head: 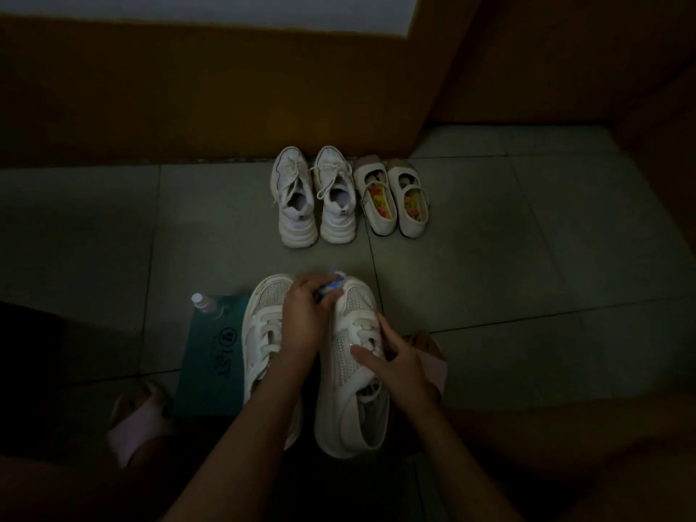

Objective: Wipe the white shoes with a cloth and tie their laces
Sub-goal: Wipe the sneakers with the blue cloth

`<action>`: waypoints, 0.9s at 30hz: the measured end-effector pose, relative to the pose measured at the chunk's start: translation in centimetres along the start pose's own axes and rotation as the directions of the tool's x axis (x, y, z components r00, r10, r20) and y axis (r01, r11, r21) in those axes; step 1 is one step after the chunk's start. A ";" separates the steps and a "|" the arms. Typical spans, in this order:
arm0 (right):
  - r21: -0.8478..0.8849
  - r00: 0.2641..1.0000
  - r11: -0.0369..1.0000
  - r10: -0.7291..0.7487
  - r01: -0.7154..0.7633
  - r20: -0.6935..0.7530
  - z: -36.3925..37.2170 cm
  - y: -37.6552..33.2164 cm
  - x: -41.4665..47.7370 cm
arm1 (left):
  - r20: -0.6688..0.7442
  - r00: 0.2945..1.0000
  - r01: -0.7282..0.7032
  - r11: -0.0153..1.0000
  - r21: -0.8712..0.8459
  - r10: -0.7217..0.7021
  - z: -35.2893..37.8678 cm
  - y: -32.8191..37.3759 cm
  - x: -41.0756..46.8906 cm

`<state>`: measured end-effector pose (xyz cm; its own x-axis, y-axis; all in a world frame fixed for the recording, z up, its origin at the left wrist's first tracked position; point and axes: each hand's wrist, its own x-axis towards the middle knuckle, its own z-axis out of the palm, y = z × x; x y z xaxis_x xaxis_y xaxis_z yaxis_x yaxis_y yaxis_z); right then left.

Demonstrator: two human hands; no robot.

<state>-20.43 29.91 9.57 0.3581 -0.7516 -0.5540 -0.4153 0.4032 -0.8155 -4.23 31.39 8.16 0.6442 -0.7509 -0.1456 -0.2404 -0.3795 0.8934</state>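
Both forearms [241, 427] reach in low over the dim tiled floor [508, 258]. Observed: left hand [303, 320] has its fingers curled round a blue-and-white cloth [334, 286], pressed at the toe of the right shoe [348, 393]. The right hand [395, 357] lies on that shoe's laces and side, fingers spread, thumb stretched across. Close beside sits the left shoe [260, 333], partly hidden by the left wrist. Next over is a teal box [211, 367], with a bottle [203, 304] at its far corner. Pink slippers [126, 431] flank the pair. Well beyond, by the brown wall [188, 107], stand sneakers [312, 197] with loose laces and strap shoes [391, 199] just beside them.
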 end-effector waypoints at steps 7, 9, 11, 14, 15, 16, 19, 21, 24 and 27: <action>0.020 1.000 1.000 0.003 -0.003 -0.011 0.1 -0.2 0.0 | -0.061 0.996 0.064 0.998 -0.018 -0.065 0.1 0.4 -1.5; 0.031 1.000 1.000 0.001 -0.001 -0.012 0.1 -0.2 0.0 | -0.069 0.995 0.074 0.997 0.000 -0.074 0.3 0.4 -2.6; 0.023 1.000 1.000 0.002 -0.002 -0.008 0.0 -0.1 0.1 | -0.083 0.992 0.091 0.995 -0.032 -0.094 0.4 0.4 -4.0; 0.000 1.000 1.000 0.008 -0.008 0.009 -0.2 0.0 0.1 | -0.098 0.990 0.100 0.995 -0.008 -0.101 0.5 0.3 -5.7; -0.013 1.000 1.000 0.004 -0.004 0.008 -0.2 0.0 0.1 | -0.102 0.990 0.098 0.995 0.019 -0.095 0.6 0.3 -6.2; -0.020 1.000 1.000 0.003 -0.003 0.005 -0.2 -0.1 0.1 | -0.103 0.990 0.096 0.995 0.035 -0.092 0.6 0.3 -6.5; -0.029 1.000 1.000 -0.002 0.003 0.009 -0.3 -0.1 0.0 | -0.072 0.993 0.093 0.995 0.039 -0.090 0.4 0.1 -7.2; -0.048 1.000 0.999 -0.012 0.013 0.016 -0.3 -0.2 0.0 | -0.044 0.995 0.091 0.995 0.051 -0.088 0.2 -0.2 -7.4; -0.030 1.000 0.999 -0.016 0.017 0.012 -0.3 -0.2 -0.1 | -0.017 0.995 0.103 0.994 0.034 -0.103 0.0 0.1 -7.3; 0.007 1.000 1.000 -0.013 0.013 0.021 -0.4 -0.3 -0.1 | -0.041 0.994 0.098 0.993 -0.060 -0.100 -0.8 1.9 -6.0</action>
<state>-20.68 29.73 9.92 0.3813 -0.7457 -0.5464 -0.4042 0.3970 -0.8240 -7.95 35.61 11.05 0.6945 -0.6860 -0.2169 -0.1321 -0.4180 0.8988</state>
